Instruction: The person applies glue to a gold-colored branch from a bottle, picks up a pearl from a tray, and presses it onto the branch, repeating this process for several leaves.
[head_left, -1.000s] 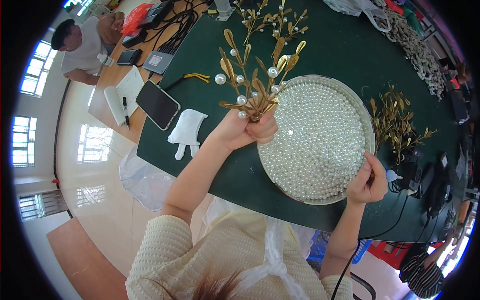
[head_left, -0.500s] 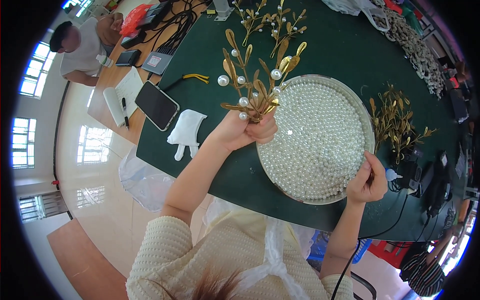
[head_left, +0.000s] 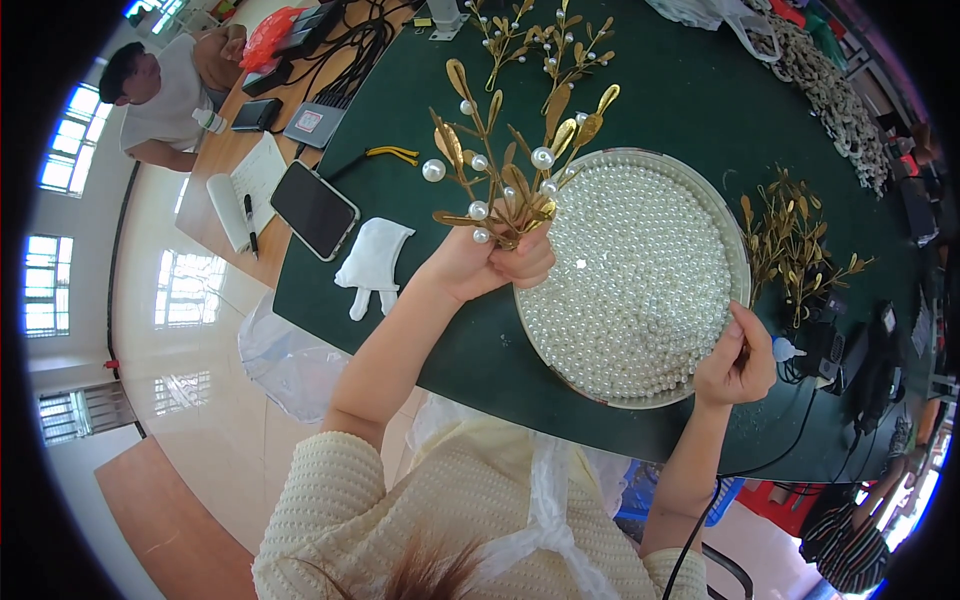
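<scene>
My left hand (head_left: 490, 266) is closed around the stem of a gold leafy branch (head_left: 508, 180). White pearl beads of different sizes sit on its twigs, and its leaves fan out above my fist. The branch partly overlaps the left rim of a round tray (head_left: 741, 245), which holds a thick layer of small white pearl beads (head_left: 630, 270). At the tray's lower right rim my right hand (head_left: 737, 362) is closed, thumb against bent fingers. Whatever may be between those fingertips is too small to make out.
Gold branches without visible pearls (head_left: 795, 240) lie right of the tray; pearled ones (head_left: 560, 60) lie at the back. A phone (head_left: 315, 211), white cloth piece (head_left: 375, 258) and notebook (head_left: 240, 195) are on the left. Cables and a small blue-tipped bottle (head_left: 786, 349) are at right. A person (head_left: 165, 90) sits far left.
The gold branch has shifted and turned slightly to the left in my left hand. My right hand stays almost still at the tray's rim.
</scene>
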